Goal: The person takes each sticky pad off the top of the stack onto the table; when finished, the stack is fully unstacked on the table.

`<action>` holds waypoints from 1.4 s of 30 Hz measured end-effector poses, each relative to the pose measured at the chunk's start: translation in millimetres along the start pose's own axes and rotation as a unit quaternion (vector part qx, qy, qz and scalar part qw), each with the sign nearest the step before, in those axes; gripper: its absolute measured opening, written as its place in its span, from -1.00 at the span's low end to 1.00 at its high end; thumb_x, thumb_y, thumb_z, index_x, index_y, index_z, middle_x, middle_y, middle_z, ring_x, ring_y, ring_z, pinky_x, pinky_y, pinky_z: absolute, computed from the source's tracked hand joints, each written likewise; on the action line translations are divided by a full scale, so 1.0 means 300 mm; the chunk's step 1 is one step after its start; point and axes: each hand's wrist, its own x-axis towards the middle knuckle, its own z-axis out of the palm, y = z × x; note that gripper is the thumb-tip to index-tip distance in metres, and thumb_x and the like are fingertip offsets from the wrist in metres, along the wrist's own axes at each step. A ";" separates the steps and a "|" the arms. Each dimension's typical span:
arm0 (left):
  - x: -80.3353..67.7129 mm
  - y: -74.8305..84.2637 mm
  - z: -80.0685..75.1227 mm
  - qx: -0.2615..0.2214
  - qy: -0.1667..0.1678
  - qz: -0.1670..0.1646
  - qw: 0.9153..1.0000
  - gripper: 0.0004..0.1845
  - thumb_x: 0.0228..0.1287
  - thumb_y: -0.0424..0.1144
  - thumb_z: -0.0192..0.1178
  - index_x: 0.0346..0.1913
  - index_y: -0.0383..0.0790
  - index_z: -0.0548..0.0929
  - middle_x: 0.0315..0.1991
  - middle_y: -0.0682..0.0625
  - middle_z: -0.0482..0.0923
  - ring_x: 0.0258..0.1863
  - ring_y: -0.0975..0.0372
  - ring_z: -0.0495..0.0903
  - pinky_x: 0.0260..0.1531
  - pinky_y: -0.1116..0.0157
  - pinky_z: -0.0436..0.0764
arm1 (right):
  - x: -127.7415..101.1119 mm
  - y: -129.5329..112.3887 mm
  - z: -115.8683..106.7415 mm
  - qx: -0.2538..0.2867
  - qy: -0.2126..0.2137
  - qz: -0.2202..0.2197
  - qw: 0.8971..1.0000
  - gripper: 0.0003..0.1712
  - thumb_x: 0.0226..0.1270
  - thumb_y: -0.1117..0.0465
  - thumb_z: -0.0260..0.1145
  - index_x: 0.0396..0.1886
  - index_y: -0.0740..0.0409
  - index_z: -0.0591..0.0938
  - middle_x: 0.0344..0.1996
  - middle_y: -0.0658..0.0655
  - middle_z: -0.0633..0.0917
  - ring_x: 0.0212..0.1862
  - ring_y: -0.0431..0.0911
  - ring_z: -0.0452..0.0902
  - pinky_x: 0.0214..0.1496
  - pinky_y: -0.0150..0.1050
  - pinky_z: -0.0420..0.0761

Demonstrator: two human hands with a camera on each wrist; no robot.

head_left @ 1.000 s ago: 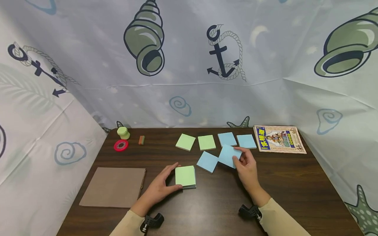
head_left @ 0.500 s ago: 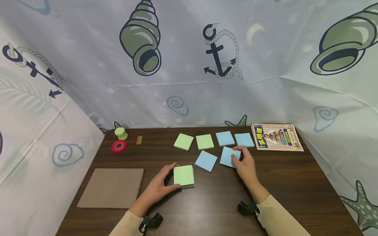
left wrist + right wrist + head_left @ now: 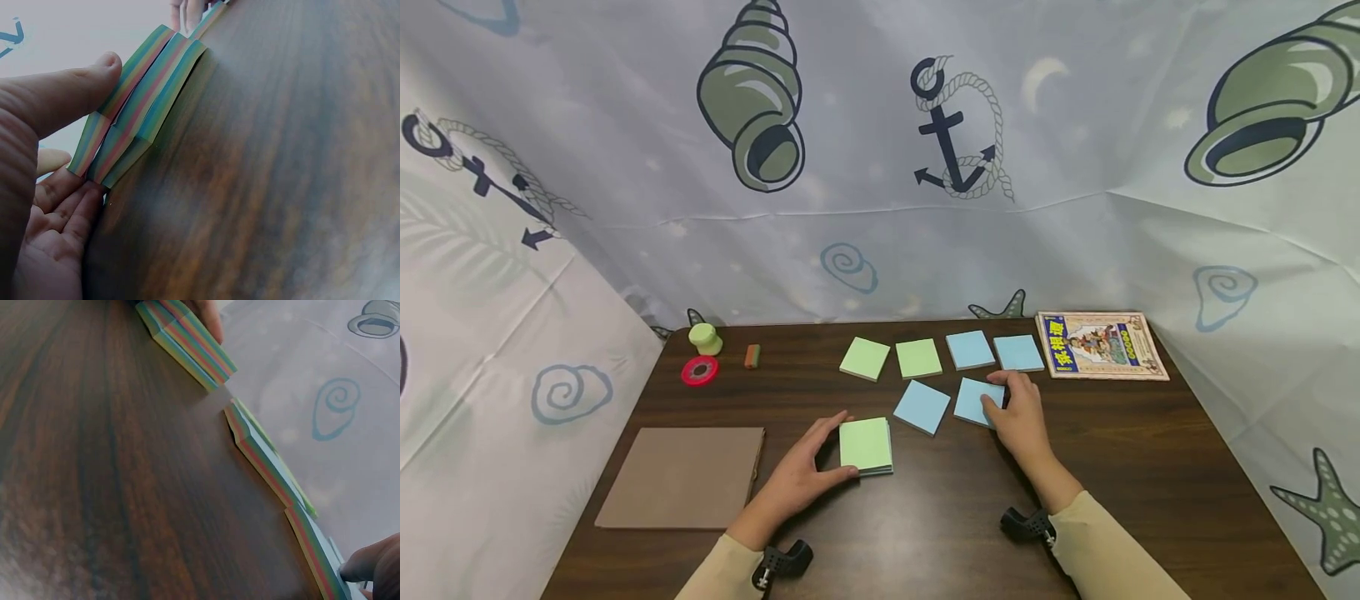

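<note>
Step in hand, as I judge it: right hand (image 3: 1022,423) handling a single pad, left hand (image 3: 801,479) steadying a stack; picking up or setting down, can't tell from this moment alone. Right hand pinches a square light-blue paper note pad (image 3: 973,402) by its right side, thumb on the near side, fingers at the far corner; pad looks flat on the dark brown wood-grain table (image 3: 925,533), contact partly hidden. Square light-blue paper pad, turned askew (image 3: 921,407), lies just beside it, sliver of wood between. Left hand holds a square stack of paper pads, pale green on top (image 3: 865,444), by its left side, thumb at near corner, fingers at far one; layers a bit out of line, edges striped. Behind the blue pair: pale-green square pads (image 3: 918,359) and light-blue square pads (image 3: 969,350), two each. Next move probably calls for fine fingertip control: if releasing, spread thumb and fingers evenly so the pad doesn't skid into its neighbour; if lifting, a firmer squeeze. Left hand should stay light, offset layers could slide
</note>
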 end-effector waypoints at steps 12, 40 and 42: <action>0.008 0.008 -0.013 -0.006 0.004 0.007 1.000 -0.01 0.32 0.07 0.58 0.72 0.03 0.31 0.56 0.07 0.46 0.64 -0.02 0.36 0.54 -0.31 0.33 | 0.011 -0.020 -0.001 0.012 0.014 0.003 1.000 -0.58 0.43 0.28 0.47 0.23 0.22 0.64 0.10 0.32 0.59 0.10 0.14 0.36 0.12 0.03 0.35; -0.001 -0.009 0.004 -0.010 -0.003 0.004 1.000 -0.01 0.34 0.12 0.54 0.73 0.07 0.29 0.64 0.09 0.40 0.70 -0.09 0.26 0.56 -0.35 0.28 | -0.141 -0.178 0.123 0.298 -0.056 -0.062 0.951 -0.61 0.68 0.25 0.30 0.37 0.25 0.53 -0.13 0.32 0.61 -0.49 0.22 0.55 -0.59 -0.22 0.56; -0.003 -0.008 0.002 -0.009 -0.001 0.004 1.000 -0.01 0.34 0.11 0.55 0.73 0.07 0.29 0.64 0.10 0.40 0.71 -0.10 0.24 0.56 -0.36 0.26 | -0.150 -0.192 0.137 0.316 -0.088 -0.049 0.943 -0.56 0.70 0.23 0.29 0.40 0.31 0.49 -0.15 0.41 0.59 -0.51 0.19 0.55 -0.63 -0.20 0.54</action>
